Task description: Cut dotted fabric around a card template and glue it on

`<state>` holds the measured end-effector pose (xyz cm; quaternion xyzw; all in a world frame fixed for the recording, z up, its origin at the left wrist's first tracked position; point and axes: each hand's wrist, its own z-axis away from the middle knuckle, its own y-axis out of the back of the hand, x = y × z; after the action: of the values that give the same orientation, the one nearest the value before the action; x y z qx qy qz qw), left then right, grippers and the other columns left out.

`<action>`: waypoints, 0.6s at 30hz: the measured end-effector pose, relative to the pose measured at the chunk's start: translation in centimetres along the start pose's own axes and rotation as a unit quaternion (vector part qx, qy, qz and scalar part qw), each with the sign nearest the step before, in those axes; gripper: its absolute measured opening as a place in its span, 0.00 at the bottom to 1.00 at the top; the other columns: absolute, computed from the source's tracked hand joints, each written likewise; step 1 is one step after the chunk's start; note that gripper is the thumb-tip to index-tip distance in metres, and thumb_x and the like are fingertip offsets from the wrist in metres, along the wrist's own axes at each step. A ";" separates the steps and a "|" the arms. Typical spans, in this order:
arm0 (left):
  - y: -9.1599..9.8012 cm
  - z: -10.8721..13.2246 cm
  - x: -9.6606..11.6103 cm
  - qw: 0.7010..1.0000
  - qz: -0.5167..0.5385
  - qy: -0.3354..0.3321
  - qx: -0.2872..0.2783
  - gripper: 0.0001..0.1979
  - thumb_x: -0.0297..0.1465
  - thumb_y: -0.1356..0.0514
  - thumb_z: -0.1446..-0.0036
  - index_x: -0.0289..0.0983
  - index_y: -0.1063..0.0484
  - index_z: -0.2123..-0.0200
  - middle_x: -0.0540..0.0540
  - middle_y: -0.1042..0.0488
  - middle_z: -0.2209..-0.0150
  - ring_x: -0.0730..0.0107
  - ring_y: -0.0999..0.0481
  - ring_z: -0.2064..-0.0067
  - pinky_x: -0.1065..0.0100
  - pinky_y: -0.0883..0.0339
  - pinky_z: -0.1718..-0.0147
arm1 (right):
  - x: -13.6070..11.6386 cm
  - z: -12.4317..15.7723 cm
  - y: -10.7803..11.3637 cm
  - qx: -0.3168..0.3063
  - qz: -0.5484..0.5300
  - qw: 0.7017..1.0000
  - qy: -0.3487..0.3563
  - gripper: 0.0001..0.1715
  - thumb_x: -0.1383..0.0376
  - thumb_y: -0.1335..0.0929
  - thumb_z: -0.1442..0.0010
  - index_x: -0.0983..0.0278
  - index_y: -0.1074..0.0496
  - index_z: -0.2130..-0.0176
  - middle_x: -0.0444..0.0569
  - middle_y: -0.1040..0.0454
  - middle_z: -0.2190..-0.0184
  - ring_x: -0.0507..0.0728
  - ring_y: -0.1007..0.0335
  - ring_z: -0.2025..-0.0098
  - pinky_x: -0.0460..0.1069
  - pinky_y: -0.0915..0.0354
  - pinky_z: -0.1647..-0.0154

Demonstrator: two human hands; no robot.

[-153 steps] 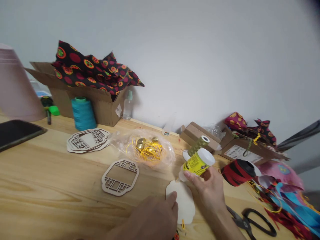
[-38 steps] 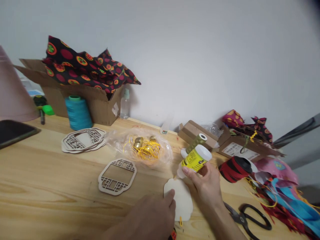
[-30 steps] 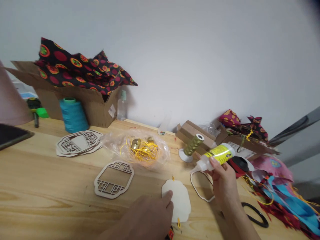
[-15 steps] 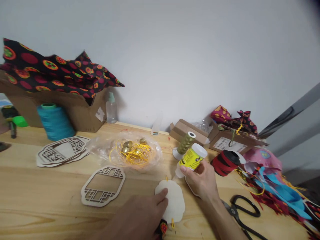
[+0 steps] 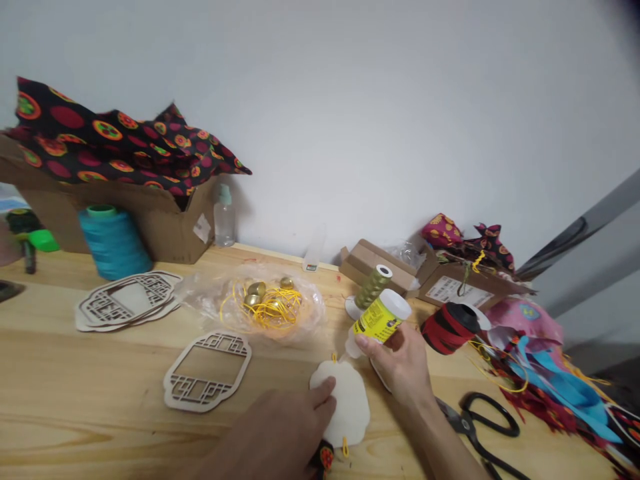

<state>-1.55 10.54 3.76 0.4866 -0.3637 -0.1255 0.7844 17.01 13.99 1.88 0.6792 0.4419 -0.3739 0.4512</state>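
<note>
Glue bottle [image 5: 380, 321] in right hand [image 5: 403, 363]

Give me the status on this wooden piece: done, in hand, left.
Done: yellow cord already sticks out at the top edge of the plain wooden piece. In hand: the right hand holds a yellow-labelled squeeze bottle above it, the left hand pinning it. Left: the lattice-cut wooden frame lies apart, seemingly unattached.

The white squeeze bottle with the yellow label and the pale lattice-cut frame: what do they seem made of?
The white squeeze bottle looks like smooth plastic, its nozzle translucent, with a glossy yellow label. The pale lattice-cut frame looks like thin unpainted plywood, matte, with crisp cut edges, though the grain is hard to see.
</note>
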 end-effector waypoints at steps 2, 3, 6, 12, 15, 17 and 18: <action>0.0 0.0 0.0 1.000 -0.003 -0.004 0.007 0.30 0.22 0.43 0.59 0.35 0.36 0.47 0.40 0.42 0.42 0.44 0.28 0.54 0.48 0.33 0.58 | 0.0 0.0 0.0 -0.006 0.001 1.000 -0.001 0.16 0.59 0.28 0.56 0.65 0.29 0.67 0.51 0.22 0.70 0.59 0.26 0.69 0.52 0.31 0.69; -0.1 0.0 0.0 1.000 -0.004 -0.004 0.011 0.30 0.22 0.43 0.58 0.35 0.36 0.47 0.40 0.41 0.42 0.45 0.28 0.54 0.49 0.33 0.58 | 0.0 -0.1 0.1 -0.006 0.005 1.000 -0.002 0.16 0.59 0.28 0.56 0.65 0.29 0.68 0.51 0.22 0.70 0.60 0.26 0.69 0.52 0.31 0.69; -0.4 0.0 -0.1 1.000 -0.002 0.003 0.012 0.31 0.22 0.43 0.59 0.37 0.35 0.47 0.42 0.41 0.42 0.47 0.28 0.53 0.53 0.33 0.56 | 0.0 -0.2 0.3 0.012 0.005 1.000 -0.007 0.16 0.59 0.27 0.57 0.65 0.29 0.68 0.51 0.22 0.71 0.60 0.26 0.70 0.53 0.31 0.69; -0.8 -0.1 -0.3 1.000 -0.004 -0.003 0.007 0.32 0.22 0.44 0.60 0.36 0.36 0.46 0.41 0.43 0.41 0.46 0.28 0.53 0.50 0.33 0.57 | 0.1 -0.3 0.5 0.001 -0.017 1.000 -0.014 0.17 0.60 0.27 0.58 0.65 0.29 0.68 0.51 0.22 0.71 0.60 0.26 0.70 0.52 0.31 0.69; -0.7 -0.1 -0.2 1.000 -0.001 -0.002 0.007 0.33 0.22 0.44 0.60 0.37 0.36 0.46 0.41 0.42 0.41 0.45 0.28 0.53 0.49 0.32 0.58 | 0.1 -0.3 0.6 0.003 -0.037 0.999 -0.023 0.17 0.61 0.27 0.58 0.65 0.29 0.67 0.50 0.22 0.70 0.59 0.26 0.69 0.52 0.31 0.69; -0.7 -0.1 -0.2 1.000 -0.010 -0.003 0.014 0.32 0.21 0.45 0.60 0.37 0.36 0.47 0.42 0.42 0.41 0.47 0.28 0.53 0.51 0.32 0.58 | 0.0 -0.3 0.6 0.009 -0.060 0.998 -0.033 0.16 0.61 0.27 0.58 0.65 0.29 0.68 0.51 0.22 0.70 0.59 0.26 0.70 0.52 0.31 0.69; -0.7 -0.1 -0.1 1.000 -0.017 -0.002 0.015 0.32 0.21 0.45 0.59 0.38 0.36 0.47 0.43 0.43 0.41 0.48 0.27 0.53 0.52 0.32 0.58 | 0.1 -0.3 0.6 0.013 -0.065 0.997 -0.035 0.15 0.61 0.27 0.58 0.65 0.29 0.69 0.51 0.22 0.71 0.59 0.26 0.70 0.52 0.31 0.70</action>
<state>-1.45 10.38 3.09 0.5042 -0.3589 -0.1342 0.7739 17.61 14.18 2.09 0.6416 0.4639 -0.4313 0.4325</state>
